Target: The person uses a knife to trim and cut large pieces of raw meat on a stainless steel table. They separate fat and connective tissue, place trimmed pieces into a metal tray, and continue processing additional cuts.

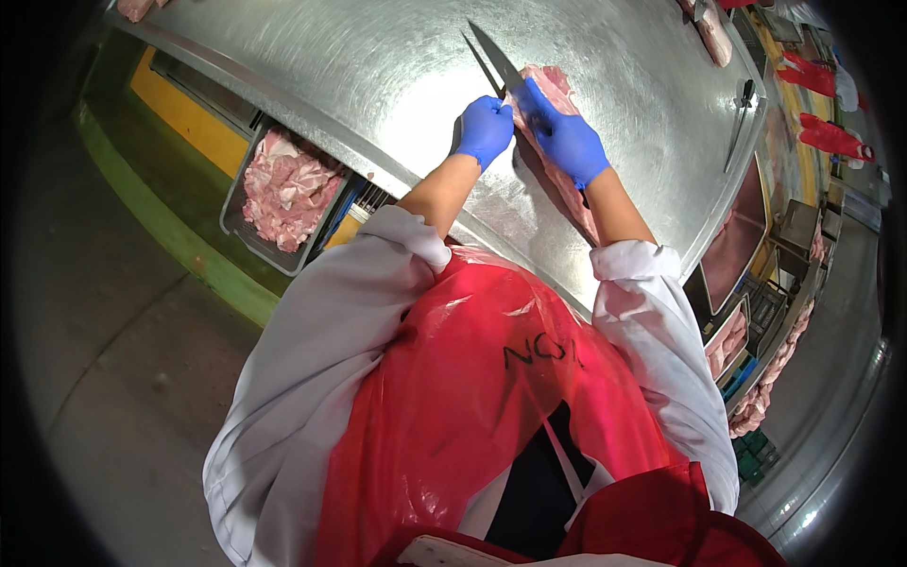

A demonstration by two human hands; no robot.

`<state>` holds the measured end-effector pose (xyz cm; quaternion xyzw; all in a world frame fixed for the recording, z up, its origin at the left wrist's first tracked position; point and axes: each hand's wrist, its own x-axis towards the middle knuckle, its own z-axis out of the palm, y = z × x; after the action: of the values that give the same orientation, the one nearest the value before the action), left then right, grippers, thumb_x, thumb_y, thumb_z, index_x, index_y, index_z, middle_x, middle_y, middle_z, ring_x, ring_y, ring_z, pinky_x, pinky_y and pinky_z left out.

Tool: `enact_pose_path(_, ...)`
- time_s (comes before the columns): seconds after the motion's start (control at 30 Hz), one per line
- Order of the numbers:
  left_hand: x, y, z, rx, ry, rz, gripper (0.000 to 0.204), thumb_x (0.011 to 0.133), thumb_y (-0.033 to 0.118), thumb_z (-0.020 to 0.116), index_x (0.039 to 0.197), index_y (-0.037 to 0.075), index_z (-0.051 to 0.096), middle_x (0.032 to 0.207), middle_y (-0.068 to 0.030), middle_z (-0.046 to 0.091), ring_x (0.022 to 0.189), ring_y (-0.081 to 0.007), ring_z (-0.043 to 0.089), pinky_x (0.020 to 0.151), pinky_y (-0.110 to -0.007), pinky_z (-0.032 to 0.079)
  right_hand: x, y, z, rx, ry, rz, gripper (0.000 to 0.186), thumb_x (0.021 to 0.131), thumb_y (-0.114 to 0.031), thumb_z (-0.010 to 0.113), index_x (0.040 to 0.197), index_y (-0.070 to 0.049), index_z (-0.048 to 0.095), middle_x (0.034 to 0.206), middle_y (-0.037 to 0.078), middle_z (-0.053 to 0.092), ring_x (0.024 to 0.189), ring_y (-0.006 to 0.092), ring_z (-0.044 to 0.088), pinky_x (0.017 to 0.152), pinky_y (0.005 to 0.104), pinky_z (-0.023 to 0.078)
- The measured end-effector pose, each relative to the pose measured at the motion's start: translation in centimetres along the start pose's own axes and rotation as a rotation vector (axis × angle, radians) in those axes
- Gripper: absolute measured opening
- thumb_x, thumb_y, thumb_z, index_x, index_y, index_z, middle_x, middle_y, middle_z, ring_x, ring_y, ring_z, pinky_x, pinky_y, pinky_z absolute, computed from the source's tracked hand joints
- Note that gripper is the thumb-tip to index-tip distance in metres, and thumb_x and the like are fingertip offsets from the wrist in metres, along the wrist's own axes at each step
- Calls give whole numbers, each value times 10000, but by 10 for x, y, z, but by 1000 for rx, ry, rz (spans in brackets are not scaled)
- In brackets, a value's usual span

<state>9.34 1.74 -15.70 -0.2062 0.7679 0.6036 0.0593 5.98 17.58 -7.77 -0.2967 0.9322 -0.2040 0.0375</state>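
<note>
My right hand (567,137), in a blue glove, is closed on a large knife (496,55), its blade pointing away from me. A long strip of pink meat (567,203) lies on the steel table (383,52) beneath and beside that hand. My left hand (484,130), also gloved in blue, is closed at the left edge of the meat; what it holds is unclear. A thin dark shape rises from it alongside the blade, either a rod or a shadow; I cannot tell which.
A bin of meat pieces (283,189) sits below the table's left edge. Another knife (744,99) and a meat piece (713,38) lie on the right. Beyond are meat trays (727,335), a line of meat (770,383) and red-clad people (822,132).
</note>
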Motion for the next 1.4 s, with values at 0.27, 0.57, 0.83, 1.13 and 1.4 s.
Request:
enact_pose_path(0.27, -14, 9, 3, -1, 110, 114, 214, 946, 223, 621, 933, 15, 670, 775, -100, 705, 708, -193, 675, 699, -350, 528, -57, 5, -67, -39, -595, 180, 735, 912, -171, 540, 1560, -393, 274, 1025, 221, 692, 826, 373, 681, 757, 431, 538)
enact_pose_path(0.57, -29, 46, -10, -54, 87, 146, 165, 932, 145, 633, 883, -12, 636, 771, -180, 677, 689, -274, 683, 642, -367, 531, -55, 32, -100, 13, -781, 116, 707, 938, -253, 550, 1555, -434, 255, 1006, 222, 695, 842, 377, 685, 842, 433, 529)
enact_pose_path(0.83, -50, 69, 23, -253, -35, 580, 133, 944, 120, 652, 890, -1, 644, 714, -69, 668, 598, -126, 615, 583, -290, 500, -61, 44, -53, -61, -623, 56, 719, 919, -175, 530, 1547, -429, 289, 876, 211, 682, 733, 370, 662, 722, 446, 525)
enact_pose_path(1.13, -77, 94, 9, -364, -116, 508, 98, 958, 105, 666, 939, 11, 646, 730, 12, 634, 632, -35, 546, 572, -210, 453, -106, 32, -82, -36, -565, 20, 803, 861, -111, 570, 1554, -405, 288, 768, 227, 637, 652, 399, 624, 670, 454, 507)
enact_pose_path(1.4, -67, 64, -26, -440, 110, 391, 55, 955, 67, 658, 960, 14, 646, 723, 45, 594, 621, -10, 489, 542, -192, 391, -177, 58, -136, -21, -793, 174, 755, 908, -175, 543, 1564, -412, 255, 828, 212, 671, 744, 375, 677, 707, 453, 539)
